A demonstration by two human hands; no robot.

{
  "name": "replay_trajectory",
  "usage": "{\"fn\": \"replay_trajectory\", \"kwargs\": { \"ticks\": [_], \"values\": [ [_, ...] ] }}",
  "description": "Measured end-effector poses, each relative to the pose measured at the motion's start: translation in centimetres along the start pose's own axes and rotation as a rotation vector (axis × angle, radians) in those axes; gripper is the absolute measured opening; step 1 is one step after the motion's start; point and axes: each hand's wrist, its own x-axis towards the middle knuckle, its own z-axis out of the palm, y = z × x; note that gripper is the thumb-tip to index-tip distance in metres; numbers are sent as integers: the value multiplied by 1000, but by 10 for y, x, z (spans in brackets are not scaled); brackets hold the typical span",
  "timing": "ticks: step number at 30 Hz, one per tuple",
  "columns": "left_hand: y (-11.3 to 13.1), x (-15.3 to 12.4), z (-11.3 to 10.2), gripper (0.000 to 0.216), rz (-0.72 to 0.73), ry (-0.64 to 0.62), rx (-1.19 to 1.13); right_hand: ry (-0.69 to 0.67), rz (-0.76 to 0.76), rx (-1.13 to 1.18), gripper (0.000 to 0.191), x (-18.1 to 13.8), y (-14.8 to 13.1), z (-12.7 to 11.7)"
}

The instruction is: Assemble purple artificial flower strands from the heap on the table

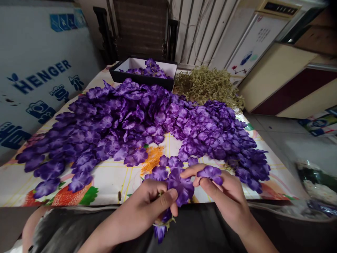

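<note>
My left hand [155, 203] is closed round a stem of purple artificial flowers [181, 186], low in front of the table edge. Some petals and a bit of green stem hang below that fist. Just to the right, my right hand [223, 196] pinches a single purple petal piece [210, 174] between thumb and fingers. Its index finger reaches toward the bunch; whether it touches cannot be made out. Beyond the hands lie a large heap of purple petal pieces [105, 119] on the left and a heap of smaller ones [207, 123] on the right.
A dark box with a white inside [118, 75] holds more purple flowers at the back. Beside it sits a pile of yellow-green stems [210, 82]. The patterned tablecloth [110, 175] shows at the front. A chair [142, 28] stands behind, a large printed carton [39, 70] at left.
</note>
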Motion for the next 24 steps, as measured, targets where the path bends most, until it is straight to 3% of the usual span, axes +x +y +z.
{"fn": "replay_trajectory", "kwargs": {
  "ticks": [9,15,19,24],
  "values": [
    [5,5,4,30,72,67,46,129,-58,-77,21,-3,5,6],
    [3,4,2,33,79,95,83,165,37,-94,21,-3,8,8],
    [3,3,4,38,95,96,98,191,9,-118,20,-2,8,6],
    [4,4,4,40,105,111,33,161,33,21,22,0,7,4]
  ]
}}
